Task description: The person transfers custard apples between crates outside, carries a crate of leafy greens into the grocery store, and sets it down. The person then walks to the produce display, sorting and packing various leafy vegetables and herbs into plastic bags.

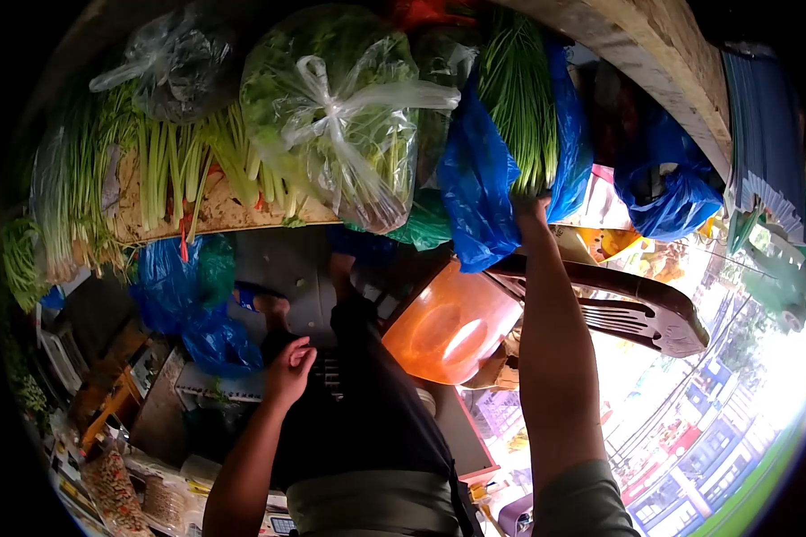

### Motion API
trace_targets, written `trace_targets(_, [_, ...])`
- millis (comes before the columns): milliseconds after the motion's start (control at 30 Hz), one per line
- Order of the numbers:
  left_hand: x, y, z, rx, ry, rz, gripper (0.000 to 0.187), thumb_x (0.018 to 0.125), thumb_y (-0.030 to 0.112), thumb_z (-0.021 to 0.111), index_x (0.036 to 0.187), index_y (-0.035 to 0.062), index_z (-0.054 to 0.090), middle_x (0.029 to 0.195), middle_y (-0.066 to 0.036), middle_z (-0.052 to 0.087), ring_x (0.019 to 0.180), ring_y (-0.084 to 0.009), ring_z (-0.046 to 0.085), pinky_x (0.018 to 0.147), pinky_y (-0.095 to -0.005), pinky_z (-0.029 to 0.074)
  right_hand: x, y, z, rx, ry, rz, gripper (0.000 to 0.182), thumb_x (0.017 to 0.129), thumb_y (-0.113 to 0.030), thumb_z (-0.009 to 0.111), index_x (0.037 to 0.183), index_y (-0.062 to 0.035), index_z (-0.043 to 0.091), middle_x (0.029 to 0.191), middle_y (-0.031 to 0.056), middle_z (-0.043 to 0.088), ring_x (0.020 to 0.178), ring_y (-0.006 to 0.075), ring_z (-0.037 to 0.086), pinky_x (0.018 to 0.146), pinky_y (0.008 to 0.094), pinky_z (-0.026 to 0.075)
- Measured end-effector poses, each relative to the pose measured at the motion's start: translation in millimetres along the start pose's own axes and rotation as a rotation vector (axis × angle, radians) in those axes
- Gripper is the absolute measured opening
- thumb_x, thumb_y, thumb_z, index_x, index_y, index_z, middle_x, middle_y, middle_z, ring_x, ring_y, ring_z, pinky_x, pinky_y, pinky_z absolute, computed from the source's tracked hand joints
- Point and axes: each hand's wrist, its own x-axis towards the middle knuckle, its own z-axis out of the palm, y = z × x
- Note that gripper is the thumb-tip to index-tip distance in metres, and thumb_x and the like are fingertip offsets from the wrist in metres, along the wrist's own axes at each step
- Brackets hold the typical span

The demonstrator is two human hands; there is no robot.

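My right hand (pixel 531 208) reaches up to the lower end of a bundle of thin green chives (pixel 519 98) and grips it. The bundle lies in an open blue plastic bag (pixel 475 179). Most of my fingers are hidden behind the stalks. My left hand (pixel 289 369) hangs beside my dark-trousered leg (pixel 367 385), fingers loosely curled and apart, holding nothing. A knotted clear bag of leafy greens (pixel 331 107) sits just left of the chives.
Bunches of pale-stemmed greens (pixel 170 161) lie on a wooden board (pixel 224 210), under a dark knotted bag (pixel 184 63). An orange plastic tub (pixel 448 327) and a brown plastic chair (pixel 636 309) stand near my right arm. More blue bags (pixel 672 179) (pixel 188 309) lie around.
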Motion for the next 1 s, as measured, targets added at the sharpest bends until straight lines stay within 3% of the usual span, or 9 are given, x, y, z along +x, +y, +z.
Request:
trace_targets(200, [8,8,29,-0.119,-0.086,0.006,0.04,0.095,0.02,0.068,0.127,-0.0005,0.057,0.109,-0.012,0.069,0.1,-0.0152,0.066,0.089,-0.0262,0.05,-79,-61,7,0.152,0.27,0.026,0.126,0.064,-0.045,0.089,0.151,0.0054,0.013,0.153,0.0301,0.027,0.142,0.0407,0.031,0.118,0.0441,0.028])
trace_targets(267, [7,7,32,-0.076,-0.084,0.018,0.039,0.095,0.02,0.067,0.127,0.0001,0.057,0.109,-0.011,0.07,0.099,-0.015,0.066,0.088,-0.0266,0.051,-91,-71,16,0.205,0.326,0.101,0.114,0.062,-0.042,0.09,0.141,0.0106,0.027,0.143,0.0333,0.04,0.132,0.0448,0.042,0.112,0.0467,0.036])
trace_targets(367, [2,7,32,-0.061,-0.098,0.02,0.039,0.095,0.02,0.067,0.128,0.0007,0.057,0.107,-0.011,0.07,0.098,-0.0148,0.067,0.087,-0.0264,0.052,-101,-98,16,0.298,0.263,0.282,0.117,0.065,-0.038,0.089,0.149,0.0074,0.022,0.141,0.0292,0.045,0.13,0.0399,0.048,0.109,0.0435,0.039])
trace_targets(467, [2,3,29,-0.027,-0.117,0.018,0.039,0.095,0.02,0.067,0.128,0.0015,0.056,0.106,-0.011,0.071,0.097,-0.0155,0.067,0.086,-0.0262,0.052,-120,-122,44,0.804,0.117,0.073,0.102,0.069,-0.034,0.088,0.139,0.0134,0.03,0.129,0.0314,0.053,0.121,0.0392,0.055,0.104,0.0416,0.043])
trace_targets(533, [-2,-9,27,-0.006,-0.121,0.013,0.04,0.095,0.02,0.067,0.128,0.0016,0.056,0.105,-0.011,0.071,0.097,-0.0162,0.068,0.085,-0.0266,0.053,-112,-118,81,0.525,0.135,-0.092,0.102,0.075,-0.03,0.085,0.142,0.0154,0.022,0.13,0.0352,0.049,0.121,0.044,0.053,0.103,0.0455,0.043])
trace_targets(633, [-5,24,23,0.071,-0.121,0.036,0.04,0.095,0.02,0.067,0.128,0.0008,0.056,0.106,-0.012,0.071,0.098,-0.0174,0.069,0.085,-0.0282,0.054,-130,-165,81,0.21,0.159,0.057,0.113,0.077,-0.029,0.078,0.144,0.0209,0.002,0.137,0.044,0.034,0.133,0.0534,0.033,0.112,0.0505,0.032])
trace_targets(733, [3,86,31,0.169,-0.064,0.159,0.043,0.095,0.018,0.067,0.132,0.0014,0.054,0.117,-0.017,0.067,0.102,-0.0244,0.069,0.088,-0.0326,0.055,-139,-157,70,0.206,0.165,0.031,0.111,0.078,-0.033,0.077,0.144,0.0205,0.005,0.139,0.0425,0.035,0.132,0.0517,0.035,0.113,0.049,0.032])
trace_targets(900, [50,237,97,0.325,0.023,0.9,0.048,0.092,0.014,0.067,0.136,0.0028,0.051,0.133,-0.02,0.056,0.118,-0.031,0.06,0.097,-0.0406,0.05,-165,-142,12,0.201,0.169,-0.184,0.087,0.081,-0.037,0.076,0.141,0.0106,0.035,0.143,0.0367,0.037,0.134,0.0488,0.037,0.112,0.0465,0.033])
trace_targets(1000, [90,312,142,0.424,0.06,1.17,0.054,0.092,0.022,0.067,0.138,0.0017,0.048,0.142,-0.029,0.045,0.13,-0.0449,0.047,0.108,-0.0493,0.041,-159,-116,-4,-0.066,0.406,-0.425,0.089,0.08,-0.032,0.074,0.146,0.0082,0.031,0.147,0.0336,0.032,0.135,0.0493,0.035,0.112,0.0502,0.031])
